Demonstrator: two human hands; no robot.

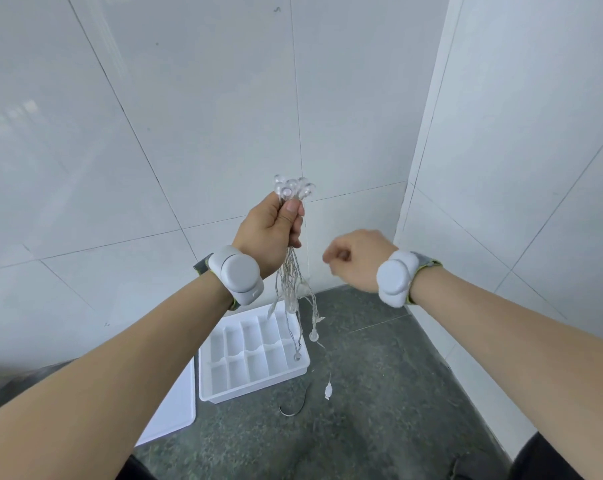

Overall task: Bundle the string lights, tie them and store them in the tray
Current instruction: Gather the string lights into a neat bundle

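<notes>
The string lights [291, 271] are held up in the air in front of a tiled wall, with a cluster of clear bulbs [293, 188] gathered above the left hand [272, 233]. That hand's fingers and thumb are curled tightly round the gathered wires, whose loops and a few loose bulbs hang down below it. One thin strand runs on to a small plug [328, 390] lying on the dark floor. The right hand [357, 259] is seen just beside the hanging wires, blurred, with fingers curled; whether a strand is pinched cannot be told. The gathering looks well advanced but not finished. Nothing is seen tied round the bundle. A dark curved tie [295, 408] lies on the floor beside the white divided tray [224, 393], in which nothing has been stored.
</notes>
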